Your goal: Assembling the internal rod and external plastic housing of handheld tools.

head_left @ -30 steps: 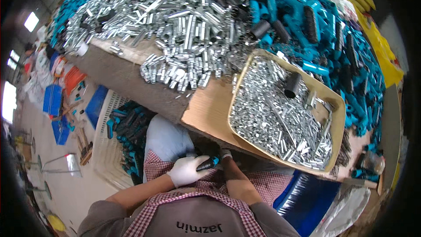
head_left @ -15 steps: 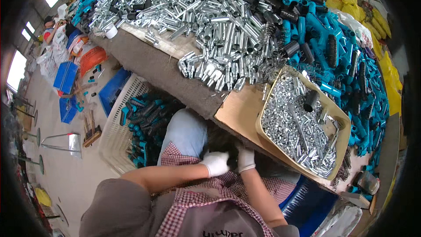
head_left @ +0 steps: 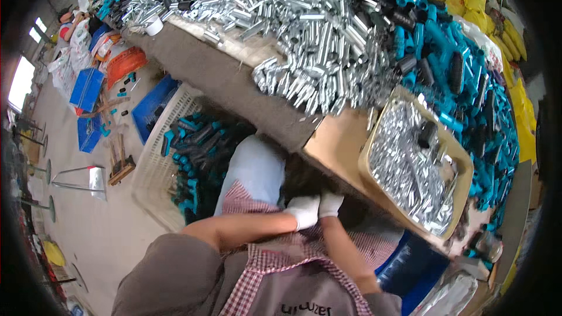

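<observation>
Overall, a workbench [head_left: 216,73] heaped with silver tubes [head_left: 319,52] spans the top. A white crate [head_left: 153,167] of teal-and-black handles [head_left: 199,139] stands left of the left hand [head_left: 304,212]; a tan tray [head_left: 466,184] of metal pieces [head_left: 404,167] lies up and right of the right hand [head_left: 331,205]. Both gloved hands sit close together, fingers hidden; I cannot tell their grip.

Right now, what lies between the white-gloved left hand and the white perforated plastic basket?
The head view shows the light-blue denim-covered knee and pink-checked fabric apron between the left hand and the basket.
</observation>
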The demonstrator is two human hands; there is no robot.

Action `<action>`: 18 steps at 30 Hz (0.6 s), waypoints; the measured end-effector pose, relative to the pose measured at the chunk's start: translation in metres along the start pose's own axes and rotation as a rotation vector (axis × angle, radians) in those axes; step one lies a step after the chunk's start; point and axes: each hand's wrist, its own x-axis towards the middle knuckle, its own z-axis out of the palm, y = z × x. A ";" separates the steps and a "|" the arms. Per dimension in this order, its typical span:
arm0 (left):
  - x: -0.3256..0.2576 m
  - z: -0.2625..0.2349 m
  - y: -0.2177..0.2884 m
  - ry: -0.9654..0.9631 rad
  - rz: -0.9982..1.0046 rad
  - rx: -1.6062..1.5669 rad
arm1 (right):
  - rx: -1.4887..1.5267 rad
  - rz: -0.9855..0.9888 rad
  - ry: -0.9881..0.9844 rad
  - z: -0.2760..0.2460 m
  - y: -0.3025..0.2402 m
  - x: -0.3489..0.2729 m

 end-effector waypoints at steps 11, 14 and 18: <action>-0.014 -0.048 0.003 -0.069 0.023 0.023 | 0.166 0.107 -0.607 -0.029 -0.014 0.022; -0.003 -0.039 0.002 -0.115 0.058 0.067 | 0.191 -0.072 -0.287 -0.029 -0.019 0.016; -0.003 -0.019 0.012 0.016 0.004 0.042 | 0.076 0.162 -0.277 -0.023 -0.015 0.014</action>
